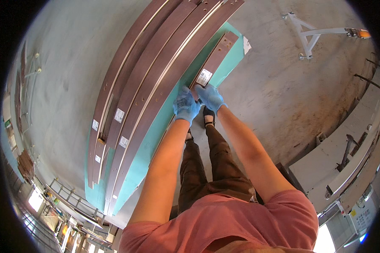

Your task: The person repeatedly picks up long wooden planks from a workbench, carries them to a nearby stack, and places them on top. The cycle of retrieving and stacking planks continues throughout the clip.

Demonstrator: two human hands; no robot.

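Note:
Both of my hands wear light blue gloves and meet at a short brown wood-look board (218,55) with a white label and round holes at its far end. My left hand (186,105) is closed at the board's left edge, fingers curled. Close beside it, my right hand (211,98) is closed over the board just below the label. Their undersides, and part of the board, are hidden by the gloves and my left forearm. Beneath the board lies a turquoise sheet (230,69), its far corner torn and whitish.
Several long brown boards (156,80) with white labels lie stacked to the left on turquoise sheeting. A white metal stand (305,36) is on the concrete floor at the far right. Along the right side runs a grey bench-like structure (321,164). Racks (71,198) stand at the lower left.

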